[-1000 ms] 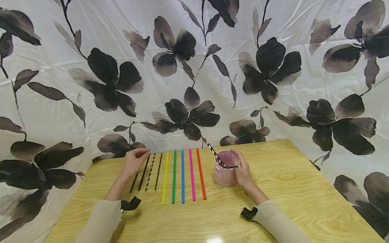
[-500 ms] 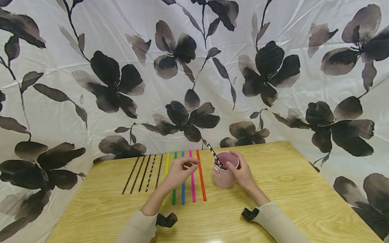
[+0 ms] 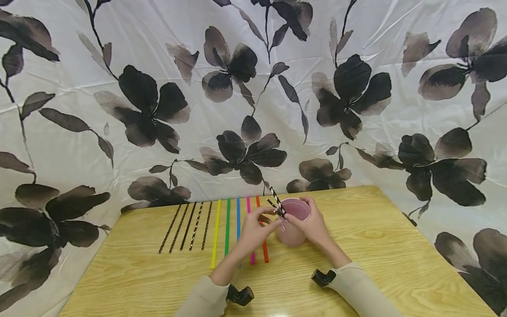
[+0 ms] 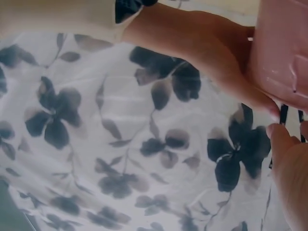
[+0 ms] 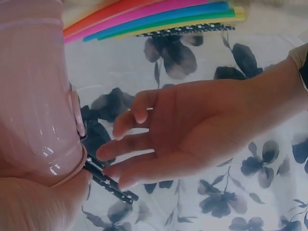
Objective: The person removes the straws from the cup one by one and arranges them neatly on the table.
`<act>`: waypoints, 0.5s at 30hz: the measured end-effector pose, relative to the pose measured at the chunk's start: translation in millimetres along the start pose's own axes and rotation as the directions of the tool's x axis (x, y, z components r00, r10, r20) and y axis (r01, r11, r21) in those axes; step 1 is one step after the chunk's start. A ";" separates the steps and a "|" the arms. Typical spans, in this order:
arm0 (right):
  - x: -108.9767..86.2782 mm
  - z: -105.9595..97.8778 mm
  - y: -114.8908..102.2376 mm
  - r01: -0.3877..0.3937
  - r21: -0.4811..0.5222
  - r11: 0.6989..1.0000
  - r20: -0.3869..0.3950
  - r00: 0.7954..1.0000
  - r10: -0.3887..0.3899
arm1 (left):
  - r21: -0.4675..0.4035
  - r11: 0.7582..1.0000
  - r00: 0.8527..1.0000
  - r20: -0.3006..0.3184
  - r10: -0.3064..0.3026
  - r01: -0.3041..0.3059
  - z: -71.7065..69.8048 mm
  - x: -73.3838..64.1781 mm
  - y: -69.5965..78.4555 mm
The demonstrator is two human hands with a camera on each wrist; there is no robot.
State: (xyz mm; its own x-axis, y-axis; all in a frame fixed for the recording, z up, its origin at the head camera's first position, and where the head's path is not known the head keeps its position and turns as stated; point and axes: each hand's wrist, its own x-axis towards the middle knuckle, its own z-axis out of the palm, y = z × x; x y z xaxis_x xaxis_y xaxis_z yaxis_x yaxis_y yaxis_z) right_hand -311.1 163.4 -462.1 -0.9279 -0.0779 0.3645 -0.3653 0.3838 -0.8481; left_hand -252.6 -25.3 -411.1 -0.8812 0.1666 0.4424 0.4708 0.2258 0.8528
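A small pink bucket point(image 3: 292, 235) stands at the right of the straw row, tilted slightly, with black-and-white patterned straws point(image 3: 277, 198) sticking up over its left rim. My right hand point(image 3: 313, 224) grips the bucket from its right side, thumb over the front rim. My left hand point(image 3: 255, 231) is at the bucket's left; in the right wrist view its thumb and index fingertip meet at a black straw point(image 5: 113, 185) with a star pattern, the other fingers loosely bent. The straws' lower ends are hidden inside the bucket.
Several black patterned straws point(image 3: 184, 226) lie side by side at the left. Beside them lie yellow point(image 3: 215, 233), green point(image 3: 227, 224), blue point(image 3: 238, 215), pink point(image 3: 252, 259) and red point(image 3: 266, 254) straws, the last ones partly under my left hand. A floral cloth point(image 3: 245, 88) hangs behind the table.
My left hand has moved right, from the black straws in the row across the coloured ones to the straws in the bucket. My right hand keeps hold of the bucket.
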 end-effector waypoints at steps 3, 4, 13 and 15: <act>-0.3 0.3 -1.0 -0.004 0.004 1.000 0.010 1.000 0.004 | 0.002 1.000 0.998 -0.063 0.004 -0.003 5.0 1.1 -0.4; -0.4 0.5 -1.2 -0.007 0.006 1.000 0.013 1.000 0.007 | 0.000 1.000 0.997 -0.078 0.009 -0.009 6.1 1.6 -0.5; -5.6 -4.2 -17.5 0.017 0.064 0.998 0.046 0.999 -0.020 | -0.043 0.998 0.986 -0.160 0.041 -0.049 6.5 4.5 1.9; -7.8 -6.0 -24.8 0.032 0.091 0.995 0.046 0.998 -0.036 | -0.049 0.998 0.983 -0.179 0.041 -0.051 4.4 4.8 3.2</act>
State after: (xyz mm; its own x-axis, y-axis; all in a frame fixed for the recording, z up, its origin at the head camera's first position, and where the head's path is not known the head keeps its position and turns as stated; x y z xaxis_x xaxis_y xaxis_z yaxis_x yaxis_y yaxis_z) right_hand -294.4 160.1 -441.6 -0.9166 -0.1339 0.3767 -0.3998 0.2962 -0.8674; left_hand -255.0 -19.6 -407.5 -0.8544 0.0011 0.5195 0.5121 0.1702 0.8419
